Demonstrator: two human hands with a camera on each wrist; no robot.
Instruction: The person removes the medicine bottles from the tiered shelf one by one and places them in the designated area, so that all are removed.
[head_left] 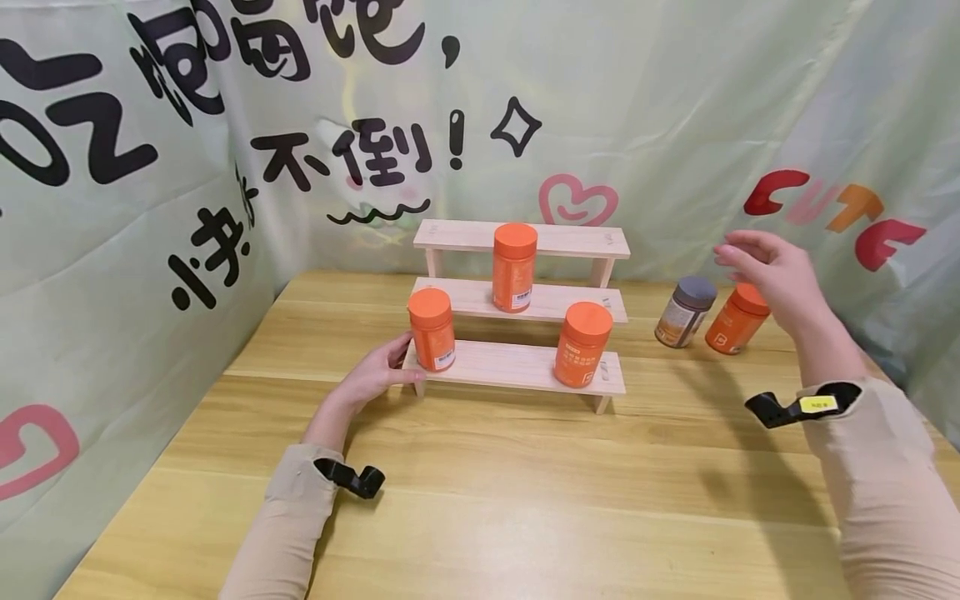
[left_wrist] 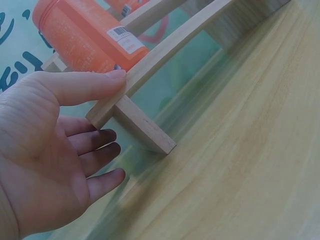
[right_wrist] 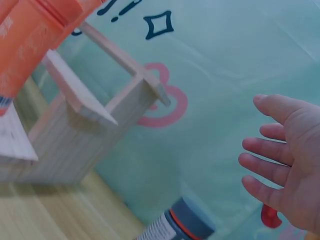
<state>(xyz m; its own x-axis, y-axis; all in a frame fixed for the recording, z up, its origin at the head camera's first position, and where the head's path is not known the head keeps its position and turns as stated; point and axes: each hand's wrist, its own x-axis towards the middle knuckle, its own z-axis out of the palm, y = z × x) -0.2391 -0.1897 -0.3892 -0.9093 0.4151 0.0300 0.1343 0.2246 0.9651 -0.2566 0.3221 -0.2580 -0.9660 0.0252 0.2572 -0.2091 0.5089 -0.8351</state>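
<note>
Obs.: L hand (head_left: 372,369) grips the L end of the 3-step wooden rack (head_left: 502,364) at btm step; thumb on top edge, other fingers below, loosely bent. R hand (head_left: 780,271) raised, fingers relaxed, thumb well apart, holding nil. We see it partly over the loose orange jar (head_left: 735,323) in head view; contact, can't tell. Grey-lid jar (head_left: 680,315) just L of that; both stand on table (head_left: 525,492), R of rack. On rack, all upright: L jar (head_left: 432,333) + R jar (head_left: 580,348) on btm step, mid jar (head_left: 513,271) on 2nd; top step bare.
</note>
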